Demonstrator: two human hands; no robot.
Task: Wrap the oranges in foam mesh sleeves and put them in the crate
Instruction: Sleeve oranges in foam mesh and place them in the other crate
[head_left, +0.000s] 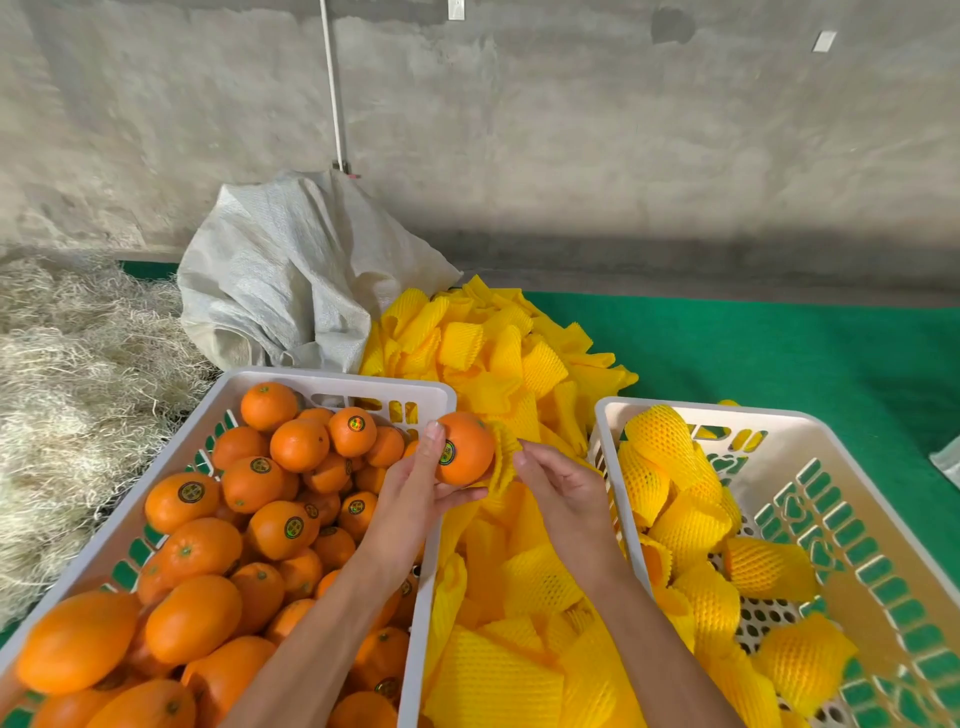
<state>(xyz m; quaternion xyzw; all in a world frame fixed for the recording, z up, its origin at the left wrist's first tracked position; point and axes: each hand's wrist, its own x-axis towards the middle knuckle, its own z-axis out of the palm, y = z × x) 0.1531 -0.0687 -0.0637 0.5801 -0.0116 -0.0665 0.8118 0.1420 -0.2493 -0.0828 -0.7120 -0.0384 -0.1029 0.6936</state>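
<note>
1. I had the left hand curled round one orange, thumb up its left side and fingers under it, held above the gap between the two crates
2. The right hand pinched the rim of a yellow foam sleeve, whose mouth touched the orange's right side; the fruit was not yet inside
3. The risk I judged first: the sleeve mouth looked crumpled, so pushing the orange in could fold the mesh under instead of opening it, or tear it
4. A loose left grip while pushing could let the orange roll off my fingers, down onto the spare sleeves below
5. The sticker on the orange might snag the mesh, I thought
6. The crate of bare oranges sat on the left, heaped full; the crate for wrapped fruit on the right held several sleeved ones, with room left
7. Between me and that right crate nothing stood but its near wall, which my right forearm crossed
8. Further back lay a white woven sack, straw and green matting
</note>
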